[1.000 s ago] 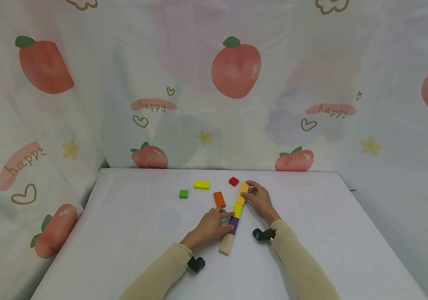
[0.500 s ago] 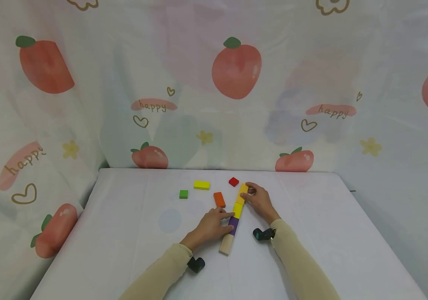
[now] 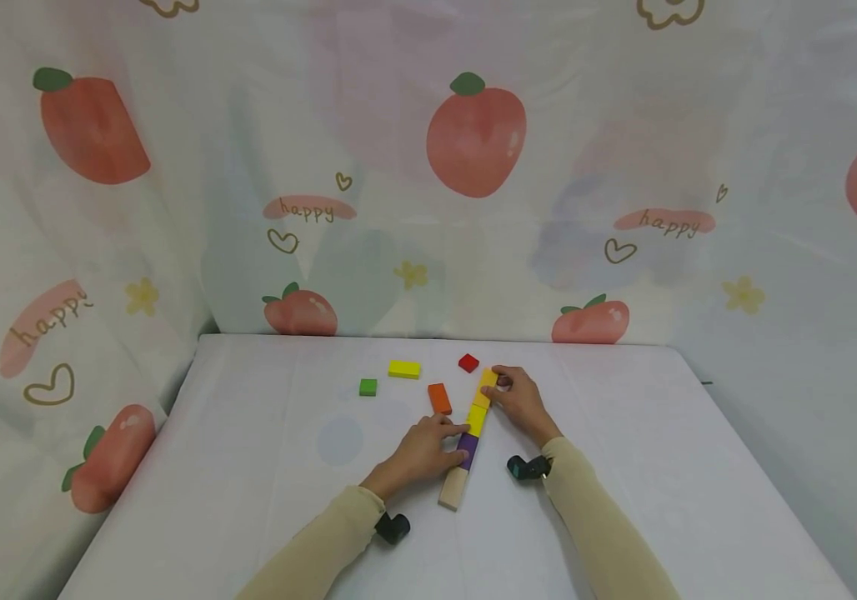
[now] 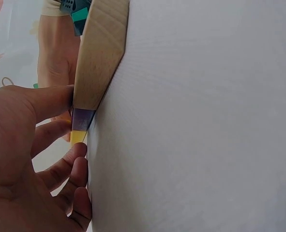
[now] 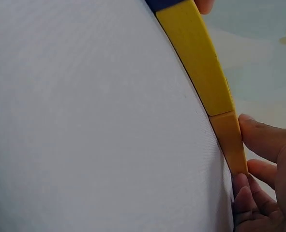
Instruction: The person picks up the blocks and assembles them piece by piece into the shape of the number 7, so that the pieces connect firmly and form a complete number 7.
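A row of blocks lies end to end on the white table: a plain wooden block (image 3: pixel 453 490) nearest, then a purple block (image 3: pixel 469 445), a yellow block (image 3: pixel 477 418) and an orange-yellow block (image 3: pixel 486 384) at the far end. My left hand (image 3: pixel 419 448) rests its thumb on the purple block and its index finger on the yellow one, from the left. On the other side, my right hand (image 3: pixel 520 405) pinches the orange-yellow block, thumb along it and fingers at its far end. The right wrist view shows yellow and orange-yellow touching end to end.
Left of the row lie an orange block (image 3: pixel 439 398), a yellow block (image 3: pixel 403 369) and a small green block (image 3: pixel 368 387). A red block (image 3: pixel 468 362) sits close to the row's far end. A printed cloth (image 3: pixel 473 267) hangs behind the table (image 3: pixel 263 433).
Over the last second the orange-yellow block and my right fingertips have shifted very slightly nearer. My left hand and the other blocks stay where they were.
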Available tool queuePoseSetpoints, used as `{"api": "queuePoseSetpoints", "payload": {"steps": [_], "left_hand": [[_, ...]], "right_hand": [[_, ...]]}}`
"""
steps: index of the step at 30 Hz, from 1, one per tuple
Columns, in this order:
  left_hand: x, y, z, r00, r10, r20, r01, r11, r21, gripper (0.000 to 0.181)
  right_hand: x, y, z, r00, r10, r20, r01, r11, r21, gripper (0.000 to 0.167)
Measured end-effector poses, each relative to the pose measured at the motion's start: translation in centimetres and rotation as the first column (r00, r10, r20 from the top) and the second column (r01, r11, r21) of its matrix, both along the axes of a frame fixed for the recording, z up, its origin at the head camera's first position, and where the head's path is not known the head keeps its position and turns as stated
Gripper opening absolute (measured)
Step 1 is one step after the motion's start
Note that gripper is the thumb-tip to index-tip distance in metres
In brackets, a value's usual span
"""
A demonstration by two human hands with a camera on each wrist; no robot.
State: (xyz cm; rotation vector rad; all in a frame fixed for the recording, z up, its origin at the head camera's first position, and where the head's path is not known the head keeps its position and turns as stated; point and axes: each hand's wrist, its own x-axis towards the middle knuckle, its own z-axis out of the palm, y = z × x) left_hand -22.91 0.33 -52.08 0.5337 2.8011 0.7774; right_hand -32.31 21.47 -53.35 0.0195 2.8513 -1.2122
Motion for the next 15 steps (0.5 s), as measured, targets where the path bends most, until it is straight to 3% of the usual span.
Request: {"api": "queuePoseSetpoints", "payload": {"steps": [15], "left_hand": [[0.14,-0.08,-0.14,1.000,0.003,0.003,-0.003,1.000,0.009,0.048]], "right_hand": [[0.12,0.15,-0.06,1.000,0.022,0.001,-0.022,1.000,0.003,0.057]]}}
